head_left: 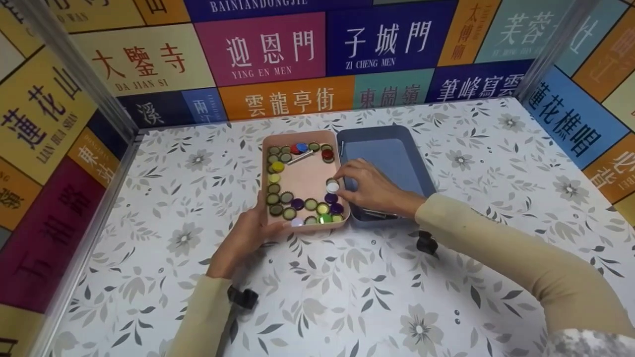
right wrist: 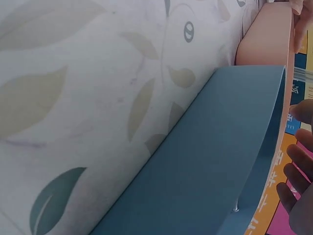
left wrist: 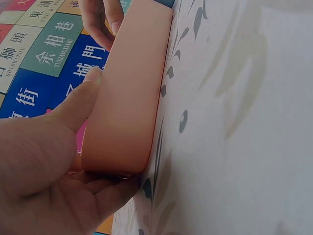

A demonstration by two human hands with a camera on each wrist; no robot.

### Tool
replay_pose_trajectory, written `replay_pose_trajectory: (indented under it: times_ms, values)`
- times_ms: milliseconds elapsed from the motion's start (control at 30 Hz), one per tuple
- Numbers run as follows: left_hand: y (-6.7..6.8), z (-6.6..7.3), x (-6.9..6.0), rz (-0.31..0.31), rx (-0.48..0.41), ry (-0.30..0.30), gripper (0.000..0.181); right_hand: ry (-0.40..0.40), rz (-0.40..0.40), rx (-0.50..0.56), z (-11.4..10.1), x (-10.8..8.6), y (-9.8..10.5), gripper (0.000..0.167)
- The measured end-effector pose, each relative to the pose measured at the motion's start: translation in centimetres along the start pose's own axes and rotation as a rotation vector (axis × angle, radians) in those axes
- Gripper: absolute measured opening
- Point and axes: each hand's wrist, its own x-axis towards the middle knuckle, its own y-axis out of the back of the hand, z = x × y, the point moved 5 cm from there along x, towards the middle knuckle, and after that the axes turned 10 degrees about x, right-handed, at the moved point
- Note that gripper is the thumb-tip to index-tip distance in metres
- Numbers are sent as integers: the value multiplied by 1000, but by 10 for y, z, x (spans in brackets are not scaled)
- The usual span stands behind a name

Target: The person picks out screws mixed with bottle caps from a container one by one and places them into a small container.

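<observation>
A shallow pink tray (head_left: 307, 178) holds several bottle caps along its sides, some plain metal, others coloured. My left hand (head_left: 243, 233) grips its front left corner, thumb at the front wall and fingers round the side, as the left wrist view shows. At the tray's right side, my right hand (head_left: 369, 187) pinches a white bottle cap (head_left: 332, 187) with thumb and forefinger. Just in front of that cap lie purple bottle caps (head_left: 336, 208). In the right wrist view the right hand (right wrist: 301, 171) appears beyond the blue tray's wall; its pinch is out of sight there.
A blue tray (head_left: 392, 161) adjoins the pink one on the right, under my right forearm. Thin metal rods (head_left: 379, 214) lie near its front wall. A short metal rod (head_left: 300, 158) rests inside the pink tray. Printed panels (head_left: 273, 49) enclose the flower-patterned table (head_left: 163, 248).
</observation>
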Motion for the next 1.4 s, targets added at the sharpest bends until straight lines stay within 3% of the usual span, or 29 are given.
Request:
replay_pose_trajectory:
  times_ms: [200, 800, 1200, 1400]
  values:
    - [0, 0, 0, -4, 21, 0, 104, -13, -24, 46, -2, 11, -3, 34]
    - [0, 0, 1, -16, -26, 54, 107, -181, -69, 192, 8, 36, -7, 42]
    - [1, -2, 1, -55, -55, 65, 107, -209, -4, 263, 14, 59, -8, 42]
    - [0, -2, 2, -68, -82, 85, 106, -265, -28, 300, 12, 66, -9, 42]
